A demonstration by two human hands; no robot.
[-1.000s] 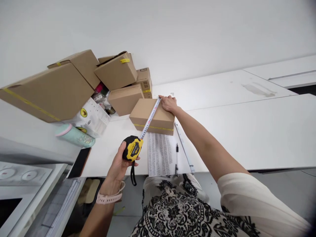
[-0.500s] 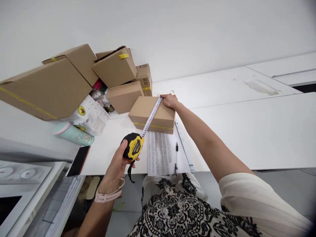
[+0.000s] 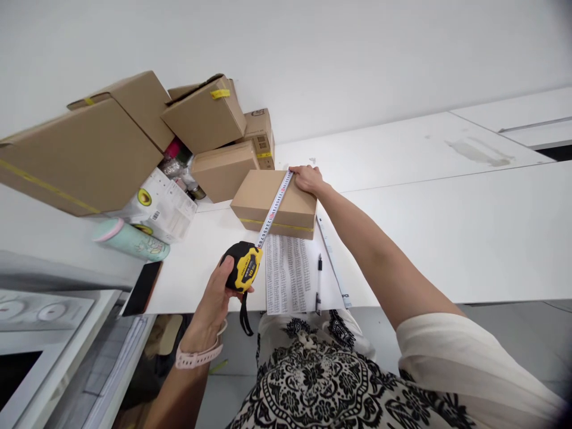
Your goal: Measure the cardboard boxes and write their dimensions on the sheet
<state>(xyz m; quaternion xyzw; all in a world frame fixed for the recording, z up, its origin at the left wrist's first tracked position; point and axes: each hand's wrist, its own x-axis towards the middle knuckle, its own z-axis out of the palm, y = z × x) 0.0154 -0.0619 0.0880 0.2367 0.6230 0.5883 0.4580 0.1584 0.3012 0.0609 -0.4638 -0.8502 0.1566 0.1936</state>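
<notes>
My left hand [image 3: 218,290] is wrapped round a yellow and black tape measure [image 3: 243,268], just in front of a closed cardboard box [image 3: 254,189]. Its white blade [image 3: 273,208] runs out slantwise across the top of the box to the far edge. There my right hand [image 3: 308,180] pinches the blade's end against the box, with the other fingers resting on the top. Yellow tape crosses the box's near side. Under and before the box lies a printed sheet [image 3: 288,274] with a black pen [image 3: 319,283] on it.
Several cardboard boxes [image 3: 205,116] are stacked at the back left. A white avocado-print carton [image 3: 167,205], a mint tumbler [image 3: 134,239] and a dark flat object [image 3: 143,289] lie at the left. A ruler-like strip [image 3: 328,253] lies beside the sheet on the white table [image 3: 429,238].
The view has shifted slightly. The tape measure's case has turned a little in my left hand and its strap swings. The blade still spans the box, with my right hand at its end.
</notes>
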